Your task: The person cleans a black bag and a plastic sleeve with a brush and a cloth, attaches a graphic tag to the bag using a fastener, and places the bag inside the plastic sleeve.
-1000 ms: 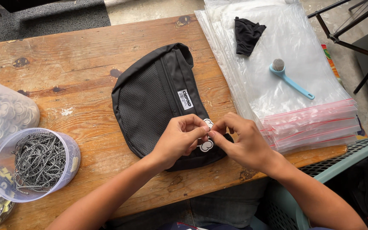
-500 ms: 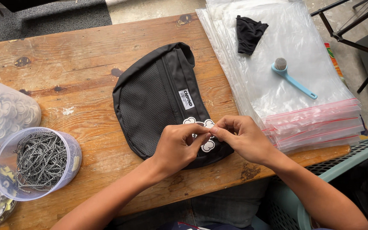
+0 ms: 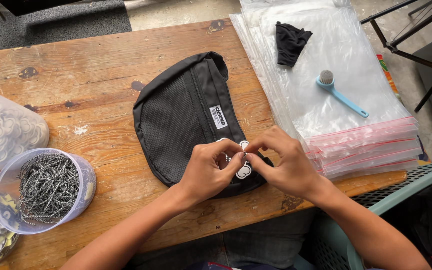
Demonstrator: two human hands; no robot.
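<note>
On the wooden table [image 3: 101,75], near its front edge, a black mesh-fronted waist bag [image 3: 186,117] lies flat, and both hands meet over its lower right corner. The left hand [image 3: 211,170] and right hand [image 3: 286,165] are curled, fingertips pinched together on a small metal ring [image 3: 244,155] joined to a white cloud-shaped charm [image 3: 244,171] that rests on the bag; the fingers hide most of the ring, so how it joins the bag cannot be told. Just right of the bag sits a stack of clear zip bags with red seals [image 3: 356,135], with a black cloth [image 3: 290,42] and a light blue brush [image 3: 338,92] on top. Well to the left stand a clear tub of ball chains [image 3: 46,190] and a tub of white charms [image 3: 6,132].
</note>
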